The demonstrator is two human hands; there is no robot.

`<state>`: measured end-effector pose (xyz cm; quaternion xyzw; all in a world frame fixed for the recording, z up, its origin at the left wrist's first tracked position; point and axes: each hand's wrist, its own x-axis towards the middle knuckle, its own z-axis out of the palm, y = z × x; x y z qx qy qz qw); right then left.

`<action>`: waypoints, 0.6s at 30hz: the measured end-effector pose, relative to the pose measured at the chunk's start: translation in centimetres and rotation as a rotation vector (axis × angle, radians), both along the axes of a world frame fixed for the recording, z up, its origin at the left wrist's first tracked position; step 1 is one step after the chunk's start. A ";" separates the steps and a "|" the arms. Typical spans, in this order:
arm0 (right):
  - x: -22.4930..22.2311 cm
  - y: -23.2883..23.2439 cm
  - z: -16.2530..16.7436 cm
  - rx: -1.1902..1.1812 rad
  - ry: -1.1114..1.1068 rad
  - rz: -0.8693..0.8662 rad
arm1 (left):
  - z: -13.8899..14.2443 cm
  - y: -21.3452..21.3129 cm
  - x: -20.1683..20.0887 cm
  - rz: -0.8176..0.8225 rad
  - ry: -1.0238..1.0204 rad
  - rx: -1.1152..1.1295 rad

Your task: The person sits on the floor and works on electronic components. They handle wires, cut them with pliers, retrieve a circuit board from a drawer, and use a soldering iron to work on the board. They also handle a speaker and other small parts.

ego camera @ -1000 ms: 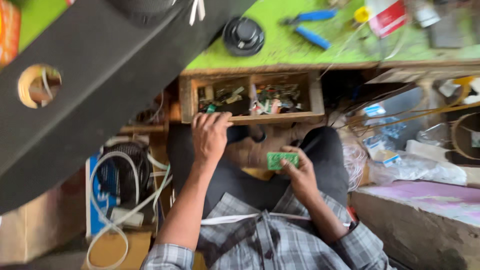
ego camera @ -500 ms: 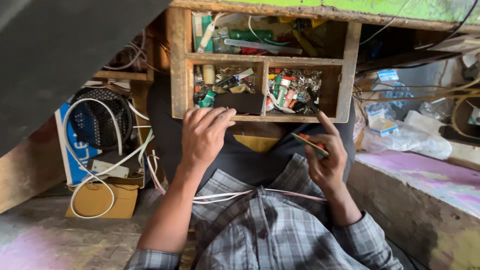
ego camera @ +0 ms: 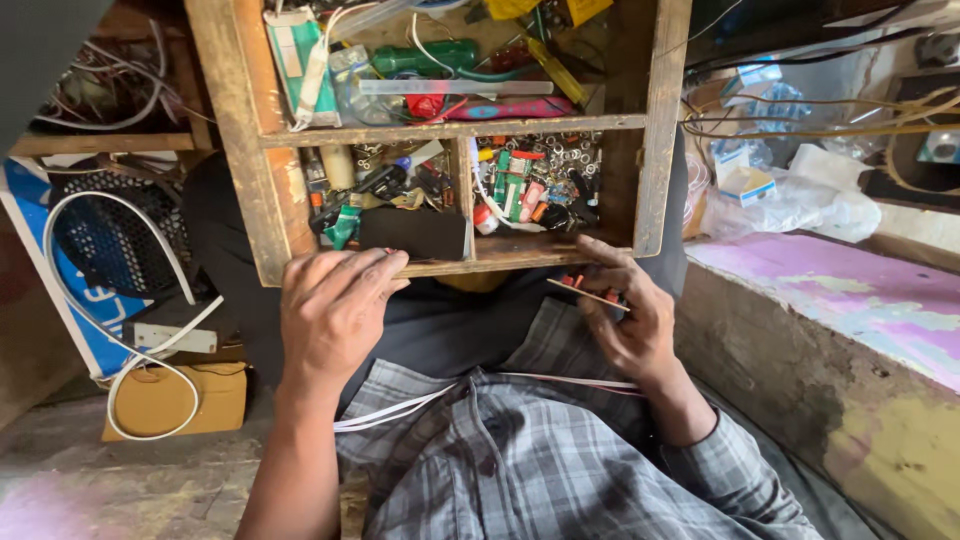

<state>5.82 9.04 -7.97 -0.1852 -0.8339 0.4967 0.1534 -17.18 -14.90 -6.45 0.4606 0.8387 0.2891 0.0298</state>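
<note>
A wooden drawer (ego camera: 245, 150) is pulled out over my lap, split into compartments full of small electronic parts, screws and tools. My left hand (ego camera: 330, 310) grips the drawer's front edge, fingers curled over the rim next to a black flat piece (ego camera: 412, 233). My right hand (ego camera: 625, 315) sits at the drawer's front right corner and holds a small green circuit board (ego camera: 590, 292) edge-on, with orange-red parts on it. A green bottle-shaped tool (ego camera: 435, 57) and a pink-handled tool (ego camera: 510, 108) lie in the rear compartment.
A white cable (ego camera: 130, 290) loops over a black mesh fan guard (ego camera: 110, 235) and a blue box at the left, above a yellow flat box (ego camera: 165, 400). A pink-painted ledge (ego camera: 830, 310) runs along the right. Clear plastic bags and wires (ego camera: 800, 190) lie beyond it.
The view has dropped from the green bench top to the drawer, which now extends further over my lap. My left hand stays on its front edge; the right hand has turned the board edge-on.
</note>
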 end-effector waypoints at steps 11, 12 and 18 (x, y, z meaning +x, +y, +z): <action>1.6 2.8 -1.7 -0.378 0.476 -0.612 | 4.2 7.3 -0.1 -0.205 -0.308 0.124; 1.4 3.0 -1.8 -0.411 0.490 -0.628 | 3.6 9.3 0.0 -0.297 -0.346 0.126; 1.6 2.0 -2.1 -0.519 0.525 -0.642 | -2.5 20.6 1.8 -0.566 -0.071 -0.362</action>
